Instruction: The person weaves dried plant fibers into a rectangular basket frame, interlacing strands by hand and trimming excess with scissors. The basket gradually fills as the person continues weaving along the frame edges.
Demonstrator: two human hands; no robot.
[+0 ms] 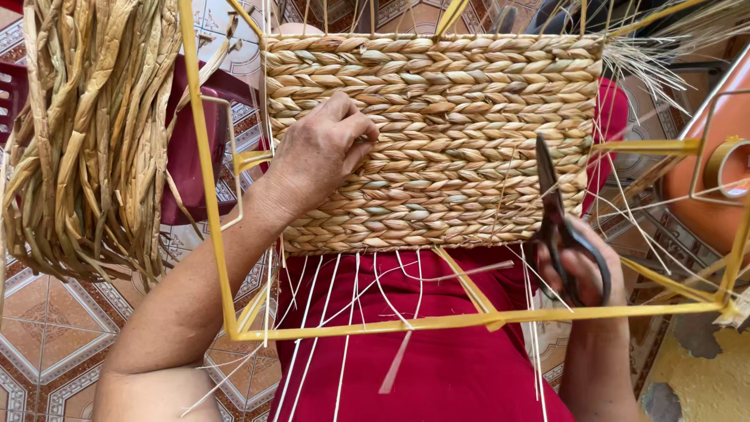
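In the middle of the frame, a panel of braided, straw-coloured plant fibre (433, 141) is woven onto a yellow metal wire frame (484, 318) that rests over the person's red-clothed lap. The left hand (320, 152) lies on the panel's left edge, fingers curled loosely against the braid, pressing it flat rather than clenching anything. At the right edge, the right hand (582, 266) is closed through the handles of black scissors (556, 219), blades pointing up along the weave. Pale thin upright strands (344, 328) hang below the panel. To trim well, the blades should stay close to the braid, taking only loose ends while the left hand steadies it. A bundle of dried flat reeds (94, 133) hangs at the upper left.
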